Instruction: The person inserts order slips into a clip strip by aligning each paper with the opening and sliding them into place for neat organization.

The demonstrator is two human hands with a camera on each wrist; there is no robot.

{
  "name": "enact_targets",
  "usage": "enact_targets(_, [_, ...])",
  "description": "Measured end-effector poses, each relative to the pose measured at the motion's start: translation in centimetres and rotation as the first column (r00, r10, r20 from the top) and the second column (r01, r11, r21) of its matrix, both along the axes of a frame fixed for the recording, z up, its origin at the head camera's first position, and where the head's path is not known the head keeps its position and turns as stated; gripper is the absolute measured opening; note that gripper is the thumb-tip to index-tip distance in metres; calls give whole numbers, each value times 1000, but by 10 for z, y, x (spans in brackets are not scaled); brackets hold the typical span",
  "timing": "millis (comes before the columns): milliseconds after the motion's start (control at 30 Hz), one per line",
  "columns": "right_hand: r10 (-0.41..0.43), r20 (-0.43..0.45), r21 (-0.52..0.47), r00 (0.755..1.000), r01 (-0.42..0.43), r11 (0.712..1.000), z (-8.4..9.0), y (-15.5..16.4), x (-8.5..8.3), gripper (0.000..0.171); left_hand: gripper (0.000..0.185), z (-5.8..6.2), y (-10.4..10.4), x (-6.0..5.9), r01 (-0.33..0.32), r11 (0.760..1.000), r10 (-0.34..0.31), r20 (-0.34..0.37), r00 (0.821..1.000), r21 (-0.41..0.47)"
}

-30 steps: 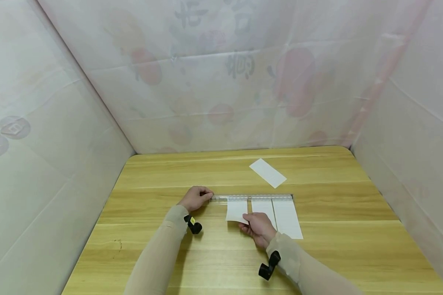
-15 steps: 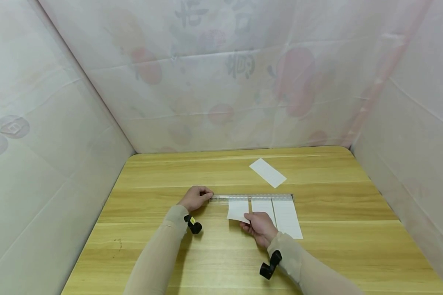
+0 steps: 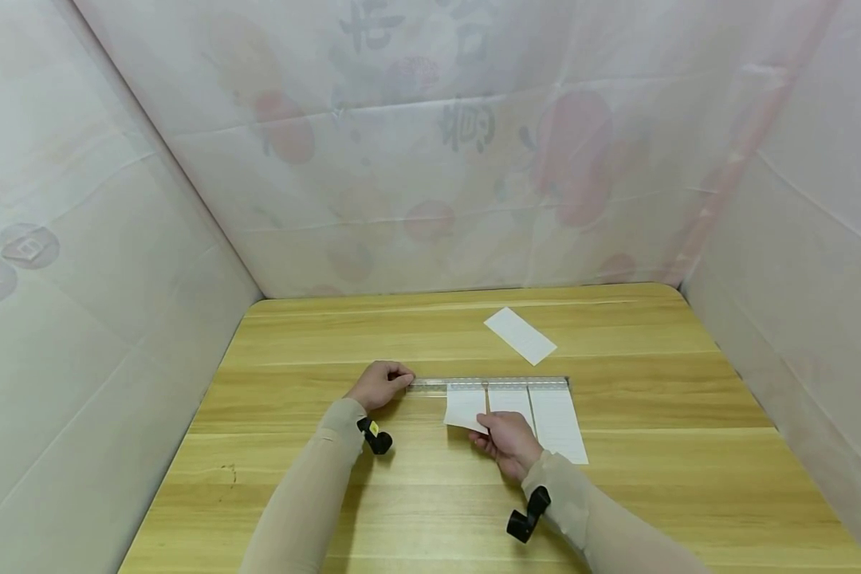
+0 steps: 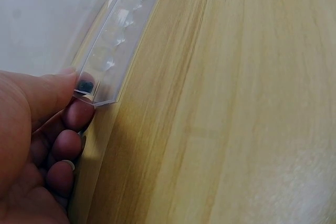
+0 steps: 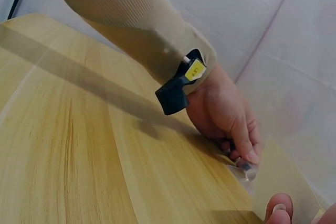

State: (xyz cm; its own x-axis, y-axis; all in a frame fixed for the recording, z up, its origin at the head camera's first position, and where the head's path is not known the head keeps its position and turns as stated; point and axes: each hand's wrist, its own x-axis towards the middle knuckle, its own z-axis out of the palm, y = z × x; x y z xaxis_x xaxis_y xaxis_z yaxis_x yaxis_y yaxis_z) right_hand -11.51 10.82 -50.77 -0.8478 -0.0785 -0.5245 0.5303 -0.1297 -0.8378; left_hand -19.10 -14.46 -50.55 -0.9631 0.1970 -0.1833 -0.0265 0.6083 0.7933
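A clear plastic strip like a note rail [image 3: 428, 387] lies crosswise on the table. My left hand [image 3: 376, 387] pinches its left end between thumb and fingers; the left wrist view shows round clear bumps along the strip [image 4: 113, 51]. With my right hand [image 3: 508, 442] I pinch the lower right corner of a white paper slip [image 3: 465, 408], its top edge at the rail and its lower edge raised and bowed. Just right of it, a second slip [image 3: 511, 401] hangs from the rail, partly hidden by my right hand. A third slip [image 3: 560, 426] sits at the rail's right end.
Behind the rail, a loose white slip [image 3: 520, 336] lies at a slant on the wooden table [image 3: 294, 494]. Pale printed fabric walls [image 3: 430, 183] close off the back and both sides. Black wrist cameras [image 3: 522, 522] sit on both sleeves.
My right hand has slid the pinched slip slightly right along the rail, narrowing the gap to the second slip. The left hand and the rail stay where they were.
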Motion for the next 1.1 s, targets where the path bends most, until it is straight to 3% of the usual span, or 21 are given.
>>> enact_targets(667, [6, -18, 10, 1000, -6, 1000, -1, 2, 1, 32, 17, 0, -1, 2, 10, 1000, -10, -2, 1000, 6])
enact_targets(800, [74, -48, 58, 996, -71, 996, 3, 8, 6, 30, 17, -1, 0, 2, 14, 1000, -14, -4, 1000, 2])
enact_targets(900, [159, -70, 119, 985, -150, 982, 9, 16, 12, 37, 18, -2, 0, 1, 20, 1000, -20, 0, 1000, -1])
enact_targets(1033, [292, -124, 230, 948, -258, 938, 20, 29, 19, 40, 18, -2, -1, 0, 19, 1000, -19, -7, 1000, -2])
enact_targets(1100, [361, -166, 307, 918, -299, 904, 26, 33, 19, 36, 17, -2, -2, 0, 17, 1000, -17, -17, 1000, -4])
